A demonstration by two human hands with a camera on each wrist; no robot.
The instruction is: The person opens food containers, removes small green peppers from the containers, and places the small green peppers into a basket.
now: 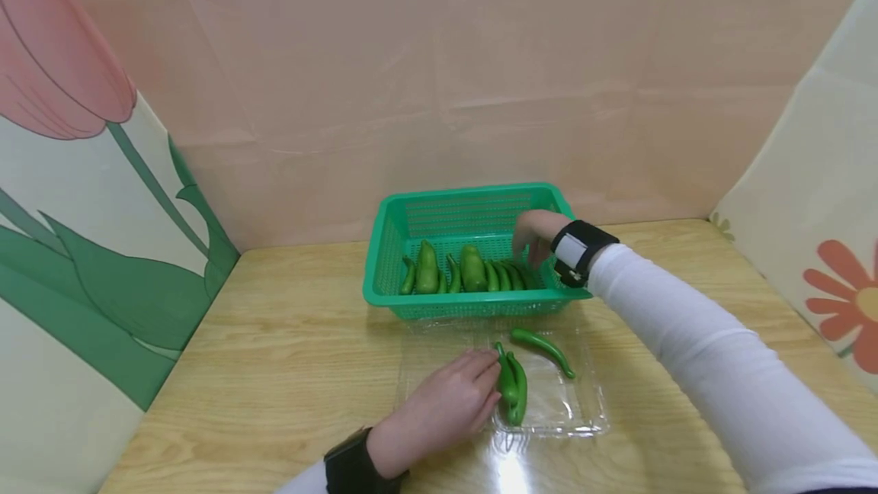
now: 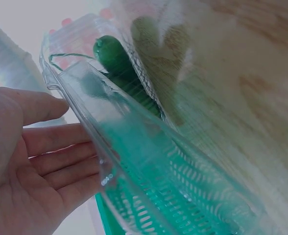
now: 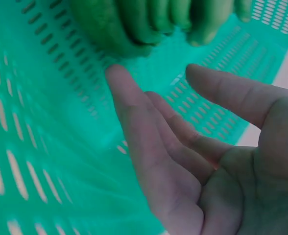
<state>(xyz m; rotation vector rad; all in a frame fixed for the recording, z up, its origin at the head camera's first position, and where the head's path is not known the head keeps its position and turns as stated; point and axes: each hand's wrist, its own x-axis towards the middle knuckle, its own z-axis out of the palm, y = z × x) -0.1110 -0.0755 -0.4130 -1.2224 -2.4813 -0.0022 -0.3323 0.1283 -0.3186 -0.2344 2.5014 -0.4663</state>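
A green plastic basket [image 1: 473, 190] holds a row of slim green chili peppers [image 1: 504, 277] and two thicker green vegetables [image 1: 427, 269]. Inside its right end is my right hand [image 1: 538, 233]; the right wrist view shows the thumb and fingers [image 3: 134, 112] spread apart beside the peppers, holding nothing. In front of the basket lies a clear plastic tray [image 1: 439, 334]. Two chili peppers [image 1: 519, 391] lie side by side in it, next to my left hand's fingertips; another pepper [image 1: 538, 345] lies farther right. My left hand [image 1: 456, 399] has loosely extended fingers at the tray wall [image 2: 87, 122].
The wooden table [image 1: 274, 341] runs back to a pink sheet [image 1: 446, 82]. Printed panels stand on both sides, one with a tulip [image 1: 62, 52], the other with a red flower [image 1: 850, 296]. The right forearm's white sleeve [image 1: 700, 357] crosses over the table's right part.
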